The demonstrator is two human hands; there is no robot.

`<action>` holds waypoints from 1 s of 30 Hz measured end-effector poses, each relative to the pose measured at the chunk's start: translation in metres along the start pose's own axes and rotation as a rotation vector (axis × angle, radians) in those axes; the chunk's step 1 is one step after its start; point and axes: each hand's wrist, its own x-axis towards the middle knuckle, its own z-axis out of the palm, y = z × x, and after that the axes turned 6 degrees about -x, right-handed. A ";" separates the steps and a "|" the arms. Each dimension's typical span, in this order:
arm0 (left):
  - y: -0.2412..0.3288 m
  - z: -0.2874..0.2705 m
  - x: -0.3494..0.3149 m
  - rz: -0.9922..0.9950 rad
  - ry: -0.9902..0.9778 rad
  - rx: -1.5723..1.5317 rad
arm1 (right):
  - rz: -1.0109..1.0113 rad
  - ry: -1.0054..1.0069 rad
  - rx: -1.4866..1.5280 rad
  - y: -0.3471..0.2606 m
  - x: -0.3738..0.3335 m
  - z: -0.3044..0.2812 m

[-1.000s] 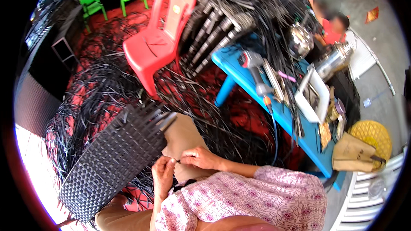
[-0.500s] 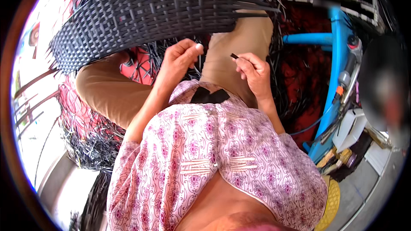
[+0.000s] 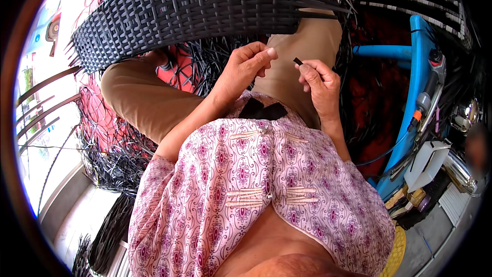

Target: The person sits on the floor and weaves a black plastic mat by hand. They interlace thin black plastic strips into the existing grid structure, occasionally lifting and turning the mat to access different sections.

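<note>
My right hand (image 3: 320, 80) is closed in a pinch over my lap, and the end of a short black plastic strip (image 3: 298, 61) sticks out from its thumb and finger. Left of it, my left hand (image 3: 247, 66) is closed too, thumb against the curled fingers; whatever may be in it is hidden. A gap separates the two hands. Beyond them a dark woven wicker panel (image 3: 179, 13) lies across my knees, with loose strip ends jutting from its right edge. Two black patches (image 3: 262, 110) lie at my waist.
Loose black strips (image 3: 115, 166) are heaped on red ground around my legs. On the right stands a blue frame (image 3: 417, 66) with tools and a white box (image 3: 426, 164) beside it. A bundle of black strips (image 3: 110, 233) lies at lower left; curved rods (image 3: 48, 84) project at far left.
The view has shifted, so most things sit a little further right. My left hand has come closer to my right hand, which still pinches the black strip.
</note>
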 end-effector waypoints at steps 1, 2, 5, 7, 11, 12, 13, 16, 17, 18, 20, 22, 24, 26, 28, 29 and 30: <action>-0.004 -0.002 0.003 -0.025 0.042 -0.097 | -0.015 0.000 -0.020 -0.002 0.002 -0.001; -0.009 -0.005 0.007 -0.049 0.085 -0.194 | -0.032 -0.001 -0.040 -0.005 0.005 -0.004; -0.023 -0.018 0.016 -0.090 0.213 -0.489 | -0.074 -0.003 -0.051 -0.012 0.013 -0.007; -0.027 -0.018 0.015 -0.093 0.328 -0.620 | -0.098 0.022 -0.015 -0.009 0.011 -0.005; -0.032 -0.035 0.027 -0.050 0.326 -0.751 | -0.103 0.011 -0.040 -0.009 0.013 -0.002; -0.031 -0.034 0.029 -0.056 0.349 -0.758 | -0.108 0.007 -0.072 -0.011 0.012 0.000; -0.032 -0.035 0.031 -0.051 0.341 -0.788 | -0.123 -0.002 -0.090 -0.011 0.012 0.001; -0.033 -0.039 0.035 -0.006 0.317 -0.893 | -0.166 -0.022 -0.126 -0.013 0.011 0.006; -0.034 -0.035 0.037 -0.016 0.293 -0.951 | -0.163 -0.016 -0.126 -0.012 0.010 0.007; -0.035 -0.031 0.039 -0.026 0.270 -1.010 | -0.159 -0.012 -0.127 -0.011 0.008 0.008; -0.035 -0.026 0.040 -0.026 0.242 -1.110 | -0.151 -0.028 -0.148 -0.009 0.007 0.012; -0.039 -0.027 0.040 -0.021 0.230 -1.138 | -0.141 -0.054 -0.197 -0.009 0.005 0.013; -0.044 -0.030 0.043 -0.014 0.225 -1.158 | -0.175 -0.054 -0.199 -0.015 0.005 0.017; -0.049 -0.035 0.044 -0.004 0.227 -1.168 | -0.211 -0.034 -0.196 -0.022 0.006 0.019; -0.045 -0.034 0.036 -0.018 0.219 -1.158 | -0.245 0.003 -0.184 -0.026 0.008 0.018; -0.044 -0.033 0.031 -0.024 0.216 -1.154 | -0.249 0.019 -0.175 -0.032 0.009 0.017; -0.047 -0.035 0.026 -0.058 0.235 -1.168 | -0.250 0.033 -0.162 -0.037 0.008 0.016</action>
